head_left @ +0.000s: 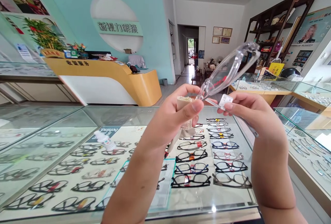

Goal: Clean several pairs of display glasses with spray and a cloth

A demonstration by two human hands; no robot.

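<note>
A pair of clear-framed eyeglasses (224, 69) is held up above the glass counter, tilted, with red print on a lens. My left hand (178, 113) is closed around a folded beige cloth (184, 102), whose loose end hangs below the palm. The near end of the frame meets my left fingers; they partly hide the contact. My right hand (245, 110) pinches a temple of the eyeglasses beside a small white tag (226, 101). The far end of the frame rises up and to the right, clear of both hands.
Beneath my arms, a glass display counter (207, 206) holds rows of eyeglasses. A white spray bottle (105, 141) and a teal-edged sheet (165, 196) lie on its left half. More showcases (305, 148) stand right; a yellow-and-white reception desk (144, 86) stands behind.
</note>
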